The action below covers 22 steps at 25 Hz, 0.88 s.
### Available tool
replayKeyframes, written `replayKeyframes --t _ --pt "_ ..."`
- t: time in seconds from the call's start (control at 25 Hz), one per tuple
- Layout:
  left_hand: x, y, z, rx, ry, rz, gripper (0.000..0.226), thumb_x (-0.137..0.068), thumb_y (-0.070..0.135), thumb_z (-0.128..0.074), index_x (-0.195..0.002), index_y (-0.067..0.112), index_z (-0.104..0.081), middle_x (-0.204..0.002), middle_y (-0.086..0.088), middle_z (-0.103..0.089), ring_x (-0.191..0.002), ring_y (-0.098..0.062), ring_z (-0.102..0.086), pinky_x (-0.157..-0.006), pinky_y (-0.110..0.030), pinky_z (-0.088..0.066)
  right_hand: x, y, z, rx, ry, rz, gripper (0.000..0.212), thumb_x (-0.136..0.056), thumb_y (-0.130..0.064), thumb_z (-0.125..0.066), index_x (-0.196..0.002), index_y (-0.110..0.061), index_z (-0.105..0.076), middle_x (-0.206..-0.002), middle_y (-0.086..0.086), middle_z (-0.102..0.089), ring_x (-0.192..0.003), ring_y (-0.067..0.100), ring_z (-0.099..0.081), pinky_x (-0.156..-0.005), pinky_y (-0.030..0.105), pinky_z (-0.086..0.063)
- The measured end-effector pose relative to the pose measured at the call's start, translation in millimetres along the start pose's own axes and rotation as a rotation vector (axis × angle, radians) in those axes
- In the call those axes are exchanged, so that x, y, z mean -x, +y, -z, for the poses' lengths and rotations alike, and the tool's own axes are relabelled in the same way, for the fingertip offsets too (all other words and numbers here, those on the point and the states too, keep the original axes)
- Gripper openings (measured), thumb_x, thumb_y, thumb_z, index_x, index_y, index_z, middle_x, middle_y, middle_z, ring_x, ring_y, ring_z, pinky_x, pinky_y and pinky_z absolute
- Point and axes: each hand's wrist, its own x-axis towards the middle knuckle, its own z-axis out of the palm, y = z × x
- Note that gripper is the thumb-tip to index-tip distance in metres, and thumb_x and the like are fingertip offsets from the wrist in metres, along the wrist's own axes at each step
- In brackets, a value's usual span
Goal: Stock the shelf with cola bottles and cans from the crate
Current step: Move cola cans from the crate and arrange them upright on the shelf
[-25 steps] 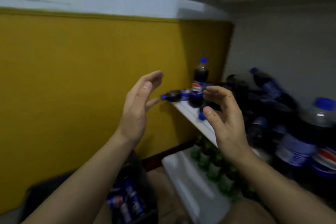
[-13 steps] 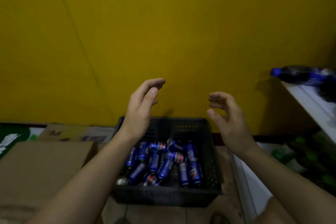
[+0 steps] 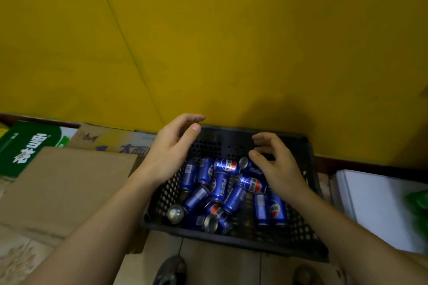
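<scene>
Hands [image 3: 169,152] lower now, nearer crate [image 3: 231,238], empty

Change since the earlier frames: the view has swung from the shelf at 3 o'clock down onto the crate [image 3: 308,242], which now fills the lower centre, its blue cans [image 3: 219,186] larger and sharper. Both hands have dropped from chest height to the crate. The left hand [image 3: 169,152] now hangs above the rim at 10 o'clock, fingers loosely curved; the right hand [image 3: 278,164] hovers over the cans at 1 o'clock, empty.
</scene>
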Motion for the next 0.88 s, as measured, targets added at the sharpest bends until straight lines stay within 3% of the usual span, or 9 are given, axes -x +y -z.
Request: replayKeyframes --t 0.16,0.28,0.36,0.52,0.6,0.72,0.8,0.88 --pt "-13 -5 -3 -0.032 -0.092 -0.015 0.047 -0.097 0.055 -0.044 -0.132 0.028 -0.059 -0.133 0.015 -0.061 -0.126 -0.001 -0.055 -0.105 -0.037 -0.047 -12 -4 11 -0.014 0.056 -0.031 0.025 -0.100 -0.033 -0.059 -0.125 -0.032 -0.052 -0.125 -0.013 -0.053 -0.103 0.001 -0.059 -0.082 0.024 -0.049" --pt "-9 -3 -3 -0.073 -0.122 -0.019 0.042 -0.100 0.049 -0.044 -0.133 0.028 -0.059 -0.133 0.015 -0.060 -0.126 -0.001 -0.054 -0.104 -0.034 -0.047 -9 -17 22 -0.112 0.113 -0.061 0.017 -0.100 -0.031 -0.058 -0.117 -0.031 -0.057 -0.115 -0.007 -0.058 -0.102 0.014 -0.062 -0.084 0.036 -0.053" --pt "-1 -1 -2 -0.113 -0.133 -0.027 0.040 -0.100 0.046 -0.043 -0.132 0.028 -0.060 -0.132 0.015 -0.061 -0.124 -0.001 -0.055 -0.104 -0.034 -0.047 -3 -35 23 -0.250 0.160 -0.110 0.013 -0.101 -0.028 -0.057 -0.114 -0.027 -0.060 -0.112 -0.003 -0.060 -0.103 0.020 -0.064 -0.080 0.037 -0.056" --pt "14 -4 5 -0.131 -0.117 -0.037 0.037 -0.101 0.042 -0.045 -0.130 0.026 -0.061 -0.130 0.013 -0.063 -0.122 -0.004 -0.057 -0.105 -0.041 -0.048 18 -73 0 -0.331 0.194 -0.058 0.014 -0.099 -0.031 -0.059 -0.111 -0.026 -0.060 -0.106 -0.003 -0.062 -0.096 0.020 -0.064 -0.085 0.044 -0.056" --pt "24 -13 6 -0.022 -0.052 -0.011 0.035 -0.101 0.037 -0.046 -0.128 0.021 -0.062 -0.129 0.009 -0.065 -0.124 -0.008 -0.059 -0.106 -0.046 -0.048 30 -74 -14 -0.248 0.154 0.013 0.015 -0.099 -0.035 -0.060 -0.113 -0.030 -0.057 -0.109 -0.005 -0.059 -0.090 0.013 -0.062 -0.082 0.042 -0.055" --pt "30 -28 4 0.068 0.021 0.000 0.031 -0.101 0.033 -0.047 -0.124 0.021 -0.063 -0.126 0.007 -0.067 -0.123 -0.010 -0.061 -0.105 -0.051 -0.048 36 -63 -16 -0.092 0.149 0.034 0.022 -0.099 -0.038 -0.060 -0.119 -0.033 -0.054 -0.116 -0.008 -0.055 -0.094 0.006 -0.059 -0.078 0.027 -0.052" --pt "22 -31 2 0.067 -0.016 -0.033 0.031 -0.102 0.036 -0.047 -0.127 0.024 -0.061 -0.129 0.008 -0.066 -0.126 -0.011 -0.059 -0.103 -0.046 -0.049 35 -48 -14 -0.025 0.125 -0.008 0.023 -0.099 -0.037 -0.060 -0.120 -0.033 -0.054 -0.117 -0.010 -0.055 -0.096 0.003 -0.058 -0.078 0.022 -0.050" --pt "6 -32 0 0.038 -0.080 -0.055 0.034 -0.103 0.037 -0.046 -0.131 0.025 -0.059 -0.131 0.011 -0.063 -0.127 -0.008 -0.056 -0.102 -0.036 -0.048 30 -33 -13 -0.064 0.123 -0.080 0.020 -0.098 -0.035 -0.061 -0.118 -0.035 -0.056 -0.114 -0.011 -0.057 -0.096 0.005 -0.060 -0.080 0.029 -0.052"
